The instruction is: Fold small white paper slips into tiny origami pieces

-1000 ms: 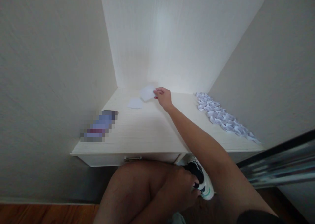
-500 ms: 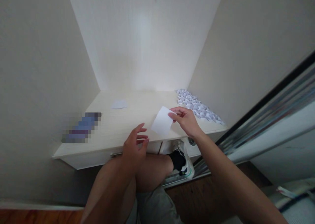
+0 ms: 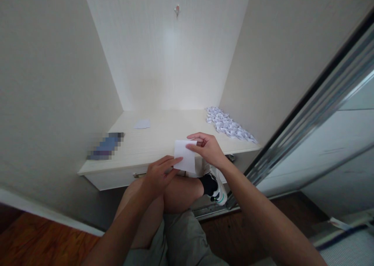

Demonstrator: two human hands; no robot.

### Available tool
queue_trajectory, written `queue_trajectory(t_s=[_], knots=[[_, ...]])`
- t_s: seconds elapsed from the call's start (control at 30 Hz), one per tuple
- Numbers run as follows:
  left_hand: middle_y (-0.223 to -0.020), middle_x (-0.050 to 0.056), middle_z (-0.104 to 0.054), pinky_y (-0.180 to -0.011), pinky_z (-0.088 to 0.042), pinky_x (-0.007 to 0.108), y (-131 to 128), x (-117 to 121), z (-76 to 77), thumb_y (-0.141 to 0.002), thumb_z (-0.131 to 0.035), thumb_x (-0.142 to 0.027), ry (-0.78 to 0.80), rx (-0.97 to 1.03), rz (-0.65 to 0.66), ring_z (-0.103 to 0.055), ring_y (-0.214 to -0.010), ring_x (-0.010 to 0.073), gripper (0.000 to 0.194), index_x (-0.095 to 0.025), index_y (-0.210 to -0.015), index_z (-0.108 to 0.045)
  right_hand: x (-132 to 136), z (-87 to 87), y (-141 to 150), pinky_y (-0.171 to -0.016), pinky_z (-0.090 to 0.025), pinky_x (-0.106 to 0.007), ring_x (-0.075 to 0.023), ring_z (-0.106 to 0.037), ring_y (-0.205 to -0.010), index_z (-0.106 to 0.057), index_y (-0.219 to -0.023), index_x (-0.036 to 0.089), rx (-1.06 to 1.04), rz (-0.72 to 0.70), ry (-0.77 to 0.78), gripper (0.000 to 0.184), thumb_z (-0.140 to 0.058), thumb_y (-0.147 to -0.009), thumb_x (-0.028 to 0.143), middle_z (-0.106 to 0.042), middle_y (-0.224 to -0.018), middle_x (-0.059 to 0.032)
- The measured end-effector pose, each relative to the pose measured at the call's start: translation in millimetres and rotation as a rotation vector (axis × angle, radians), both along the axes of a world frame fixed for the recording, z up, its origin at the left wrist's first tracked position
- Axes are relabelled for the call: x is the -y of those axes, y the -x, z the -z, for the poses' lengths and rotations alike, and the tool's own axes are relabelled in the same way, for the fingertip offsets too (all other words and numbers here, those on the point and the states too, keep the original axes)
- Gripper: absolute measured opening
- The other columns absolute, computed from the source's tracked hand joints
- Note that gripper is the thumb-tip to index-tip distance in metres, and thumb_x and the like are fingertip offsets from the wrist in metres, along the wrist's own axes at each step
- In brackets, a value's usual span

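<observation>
Fingers (image 3: 203,135) of the right hand (image 3: 212,152) pinch the white paper sheet (image 3: 185,161) near its upper right corner, the left hand (image 3: 157,177) gripping its left side, at the front edge of the desk (image 3: 160,139)! Uneven tension could crease it; a loose pinch could drop it over that edge. Toward the back left corner, more paper (image 3: 142,124) lies; along the right edge, folded-paper pieces (image 3: 229,126) could scatter if the right forearm (image 3: 263,205) bumps them.

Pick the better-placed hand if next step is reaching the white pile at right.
Probably the right hand: it's nearer the white pile; the left hand is farther off. Both touch the paper.
</observation>
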State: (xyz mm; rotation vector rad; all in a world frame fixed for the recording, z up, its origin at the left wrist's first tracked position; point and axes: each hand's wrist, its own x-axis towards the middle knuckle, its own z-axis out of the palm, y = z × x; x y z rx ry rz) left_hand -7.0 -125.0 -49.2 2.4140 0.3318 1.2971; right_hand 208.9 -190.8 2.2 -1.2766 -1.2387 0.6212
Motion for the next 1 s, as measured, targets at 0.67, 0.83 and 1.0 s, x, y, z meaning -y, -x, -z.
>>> queue_trajectory(t_s=[0.67,0.83,1.0], knots=[[-0.106,0.010,-0.081,-0.080,-0.065,0.037,22.5,-110.0,20.2,-0.088,-0.062,-0.058,0.254,-0.060,-0.369,-0.075,-0.090,0.0247,0.043,-0.020,-0.093,-0.083,-42.3,72.7,11.1,-0.066,-0.036,-0.031,-0.0262,-0.072,-0.083,-0.076,-0.093,0.021,0.670,0.759,0.363,0.035,-0.051,-0.103,0.043,-0.079,-0.087,-0.0128],[-0.110,0.010,-0.079,-0.084,-0.064,0.040,24.1,-114.9,29.5,-0.086,-0.066,-0.059,0.245,-0.083,-0.374,-0.074,-0.093,0.0258,0.042,-0.022,-0.090,-0.084,-46.2,78.2,8.3,-0.063,-0.031,-0.031,-0.0236,-0.071,-0.082,-0.076,-0.093,0.021,0.797,0.762,0.375,0.038,-0.045,-0.105,0.039,-0.079,-0.089,-0.0118],[-0.110,0.010,-0.078,-0.089,-0.063,0.040,29.8,-116.6,32.2,-0.085,-0.070,-0.061,0.246,-0.076,-0.338,-0.074,-0.094,0.0244,0.042,-0.022,-0.089,-0.083,-47.6,83.0,7.8,-0.061,-0.029,-0.032,-0.0225,-0.070,-0.080,-0.075,-0.095,0.020,0.857,0.772,0.379,0.040,-0.041,-0.106,0.038,-0.079,-0.092,-0.0119]])
